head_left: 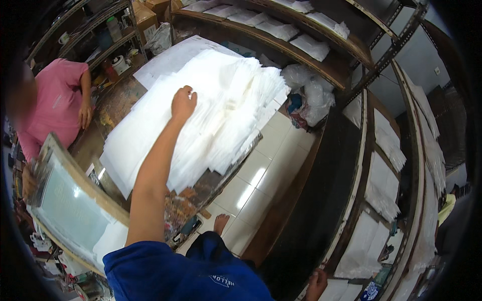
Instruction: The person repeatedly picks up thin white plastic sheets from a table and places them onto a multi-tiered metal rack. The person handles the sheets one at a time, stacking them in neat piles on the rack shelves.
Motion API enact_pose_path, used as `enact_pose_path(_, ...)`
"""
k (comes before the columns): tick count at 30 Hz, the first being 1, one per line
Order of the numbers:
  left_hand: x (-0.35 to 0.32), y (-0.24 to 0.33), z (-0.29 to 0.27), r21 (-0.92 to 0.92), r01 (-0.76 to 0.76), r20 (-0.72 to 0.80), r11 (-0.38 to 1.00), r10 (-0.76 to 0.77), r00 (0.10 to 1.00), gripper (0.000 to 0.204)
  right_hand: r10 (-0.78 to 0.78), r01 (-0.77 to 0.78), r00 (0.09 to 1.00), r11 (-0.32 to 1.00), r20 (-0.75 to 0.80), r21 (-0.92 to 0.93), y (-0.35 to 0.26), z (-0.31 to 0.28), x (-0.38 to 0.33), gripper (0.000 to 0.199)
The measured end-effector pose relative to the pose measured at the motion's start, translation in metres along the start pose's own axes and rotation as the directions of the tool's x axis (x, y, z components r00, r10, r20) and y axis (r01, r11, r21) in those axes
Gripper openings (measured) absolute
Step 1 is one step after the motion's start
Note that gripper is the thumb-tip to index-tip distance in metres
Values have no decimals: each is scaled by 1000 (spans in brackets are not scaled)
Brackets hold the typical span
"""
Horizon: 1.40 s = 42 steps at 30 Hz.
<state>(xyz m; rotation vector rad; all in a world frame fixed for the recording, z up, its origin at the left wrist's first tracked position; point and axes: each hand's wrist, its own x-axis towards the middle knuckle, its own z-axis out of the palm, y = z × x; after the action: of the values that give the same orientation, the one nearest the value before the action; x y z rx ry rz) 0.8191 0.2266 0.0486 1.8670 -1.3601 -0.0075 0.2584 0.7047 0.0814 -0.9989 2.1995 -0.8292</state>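
The left hand [183, 103] rests, fingers curled, on a sprawling heap of thin white fabric sheets [216, 115] covering the paint-stained wooden table [193, 200]. The right hand [316, 283] hangs low at the near right beside dark wooden shelves [346, 165]. A person in a pink shirt [55, 108] stands far left behind a wooden-framed printing screen [70, 200].

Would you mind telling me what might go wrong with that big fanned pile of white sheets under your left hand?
The white sheets fan past the table edge; pressure from the left hand might slide some onto the tiled floor. The paint-stained tabletop could soil the lowest sheets.
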Motion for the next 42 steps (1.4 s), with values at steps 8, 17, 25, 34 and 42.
enact_pose_path(8,85,-88,57,660,-54,203,749,-109,973,25,-48,76,976,989,213,-125,-31,59,18,24)
enact_pose_path(17,86,-31,17,136,-242,38,961,239,970,18,112,-114,952,993,285,-11,-37,97,31,27)
enact_pose_path(25,-108,186,-60,-386,-715,79,583,793,604,42,-186,-44,903,856,387,515,-113,145,65,32)
enact_pose_path(34,-354,248,-95,-794,-601,145,88,988,-46,44,-157,-22,948,835,277,550,-100,64,9,26)
enact_pose_path(42,-478,281,-158,-934,-353,49,53,999,18,33,419,-284,888,825,-192,488,33,-81,-171,28)
